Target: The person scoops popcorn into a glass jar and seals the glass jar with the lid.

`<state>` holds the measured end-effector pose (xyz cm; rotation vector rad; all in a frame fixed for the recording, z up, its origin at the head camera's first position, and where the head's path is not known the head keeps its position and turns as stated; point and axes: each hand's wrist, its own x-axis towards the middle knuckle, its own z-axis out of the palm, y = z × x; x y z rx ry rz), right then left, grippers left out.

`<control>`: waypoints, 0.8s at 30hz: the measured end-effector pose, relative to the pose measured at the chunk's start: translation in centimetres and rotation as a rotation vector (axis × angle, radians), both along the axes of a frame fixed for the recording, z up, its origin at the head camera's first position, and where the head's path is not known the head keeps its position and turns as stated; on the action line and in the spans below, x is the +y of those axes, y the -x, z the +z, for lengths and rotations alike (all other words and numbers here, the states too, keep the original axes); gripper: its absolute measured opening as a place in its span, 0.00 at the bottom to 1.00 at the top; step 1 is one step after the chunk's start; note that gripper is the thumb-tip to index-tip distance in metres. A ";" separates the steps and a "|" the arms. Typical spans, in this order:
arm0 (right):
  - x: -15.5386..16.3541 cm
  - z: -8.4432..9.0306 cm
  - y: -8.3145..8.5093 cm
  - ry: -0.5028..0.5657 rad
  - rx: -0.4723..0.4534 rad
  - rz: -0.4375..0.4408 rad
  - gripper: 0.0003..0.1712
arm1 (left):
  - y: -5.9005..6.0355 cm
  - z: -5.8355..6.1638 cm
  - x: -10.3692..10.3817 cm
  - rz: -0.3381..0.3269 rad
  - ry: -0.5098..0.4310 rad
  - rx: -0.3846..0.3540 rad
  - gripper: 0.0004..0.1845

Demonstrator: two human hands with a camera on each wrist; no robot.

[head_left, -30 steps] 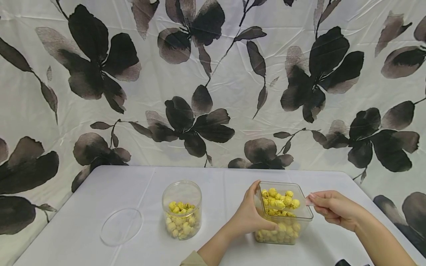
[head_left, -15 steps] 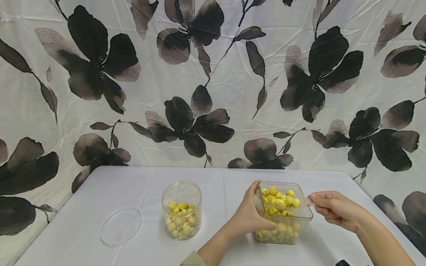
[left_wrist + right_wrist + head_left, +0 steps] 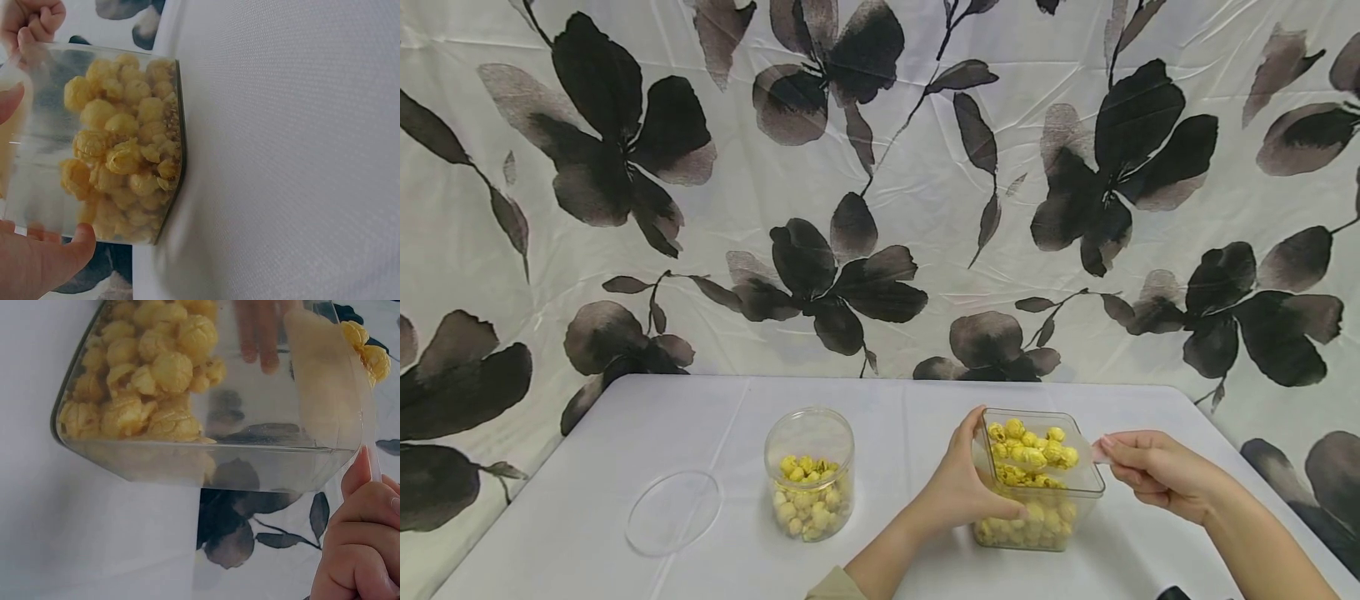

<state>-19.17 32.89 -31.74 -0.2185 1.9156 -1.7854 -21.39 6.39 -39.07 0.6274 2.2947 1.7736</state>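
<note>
A clear square container [image 3: 1079, 507] holds yellow popcorn [image 3: 125, 154] in its lower part. My left hand [image 3: 958, 483] grips it from the left, with the thumb across the near side and the fingers round the far left corner. At the right rim, my right hand [image 3: 1161, 471] pinches the pale, see-through handle of a scoop [image 3: 1099, 452]. Popcorn heaped on the scoop [image 3: 1030, 450] shows at the container's mouth, above the rest of the popcorn. In the right wrist view, the scoop's cloudy body [image 3: 325, 381] appears through the wall, and popcorn [image 3: 373, 359] pokes above the rim.
To the left, a round clear jar [image 3: 808, 429] without its lid stands partly filled with popcorn. Farther left a clear round lid [image 3: 673, 512] lies flat on the white-covered table [image 3: 580, 500]. A small black object [image 3: 1172, 592] shows at the bottom edge. Behind hangs a floral cloth [image 3: 880, 167].
My right hand and the loaded scoop have shifted very slightly to the right. The left hand, container, jar and lid stay where they were.
</note>
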 end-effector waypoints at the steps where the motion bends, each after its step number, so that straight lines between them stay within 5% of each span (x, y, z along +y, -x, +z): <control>1: 0.0 0.0 0.0 0.000 -0.001 -0.002 0.15 | 0.0 0.0 0.0 -0.001 0.000 -0.001 0.65; 24: 0.7 -0.2 -0.2 0.032 -0.007 0.024 0.16 | -0.1 0.1 0.0 -0.005 -0.006 0.000 0.64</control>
